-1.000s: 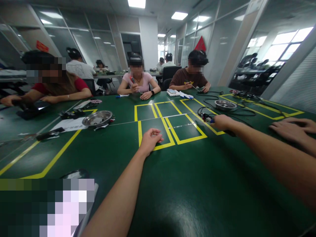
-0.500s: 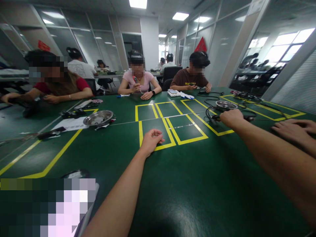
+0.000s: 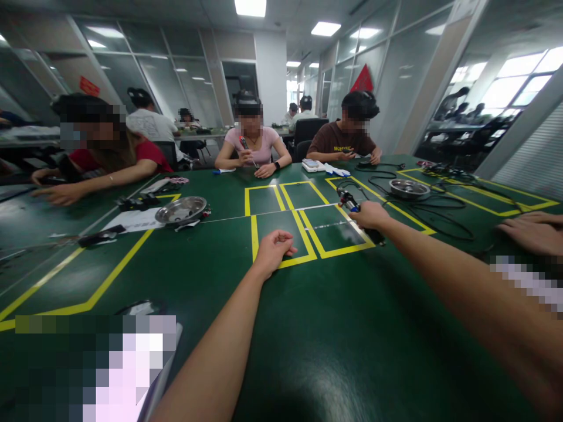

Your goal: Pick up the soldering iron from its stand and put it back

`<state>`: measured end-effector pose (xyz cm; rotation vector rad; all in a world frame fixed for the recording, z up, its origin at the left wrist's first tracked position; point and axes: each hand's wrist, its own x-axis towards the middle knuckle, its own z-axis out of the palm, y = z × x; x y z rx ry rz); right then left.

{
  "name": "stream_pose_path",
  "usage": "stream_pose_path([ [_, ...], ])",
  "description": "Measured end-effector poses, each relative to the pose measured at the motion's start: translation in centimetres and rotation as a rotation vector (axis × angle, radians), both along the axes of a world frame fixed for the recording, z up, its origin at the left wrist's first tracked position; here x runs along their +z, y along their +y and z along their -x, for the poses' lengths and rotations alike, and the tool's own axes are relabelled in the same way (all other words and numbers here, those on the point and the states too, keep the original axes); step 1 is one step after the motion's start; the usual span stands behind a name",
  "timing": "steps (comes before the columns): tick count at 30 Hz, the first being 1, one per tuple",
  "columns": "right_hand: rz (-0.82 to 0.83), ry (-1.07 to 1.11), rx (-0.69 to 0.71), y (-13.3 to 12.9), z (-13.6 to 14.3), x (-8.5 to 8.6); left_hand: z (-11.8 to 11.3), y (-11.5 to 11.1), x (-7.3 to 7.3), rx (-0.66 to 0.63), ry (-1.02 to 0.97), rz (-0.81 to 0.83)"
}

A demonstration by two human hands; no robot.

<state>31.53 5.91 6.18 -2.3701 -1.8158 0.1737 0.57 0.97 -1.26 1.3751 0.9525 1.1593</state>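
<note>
My left hand (image 3: 276, 249) rests on the green table (image 3: 316, 316) inside a yellow-taped rectangle. Its fingers are loosely curled, a little apart, with nothing visible between them. My right hand (image 3: 370, 215) is wrapped around a dark corded tool with blue and red parts, which looks like an electric screwdriver (image 3: 349, 200). The tool is held over another taped rectangle, its far end pointing away from me and its dark rear part showing below my hand. A thin black cable loops near its far end.
Black cables (image 3: 444, 205) spread at the right around a metal bowl (image 3: 409, 188). Another person's hands (image 3: 534, 231) rest at the right edge. A second metal bowl (image 3: 181, 211) stands left on white paper. Several people sit opposite, one holding a red-handled tool (image 3: 244, 144).
My right hand has come left and nearer from the cables, bringing the electric screwdriver with it. My left hand has stayed in place. The view has turned slightly left.
</note>
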Motion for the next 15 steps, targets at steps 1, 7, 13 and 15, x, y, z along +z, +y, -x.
stream_pose_path([
  [1,-0.003,0.11,0.037,0.1,1.5,-0.3,0.1,0.1,-0.1,0.001,-0.001,0.002],
  [7,-0.025,0.871,0.263,-2.1,9.6,-2.8,0.4,0.5,-0.3,0.002,-0.008,0.031],
  [13,0.024,1.321,0.397,-7.5,12.6,-4.6,0.1,0.5,0.3,0.03,-0.121,0.151],
  [15,0.041,1.376,0.424,-9.0,12.7,-4.7,0.1,0.4,0.5,0.027,-0.148,0.155],
])
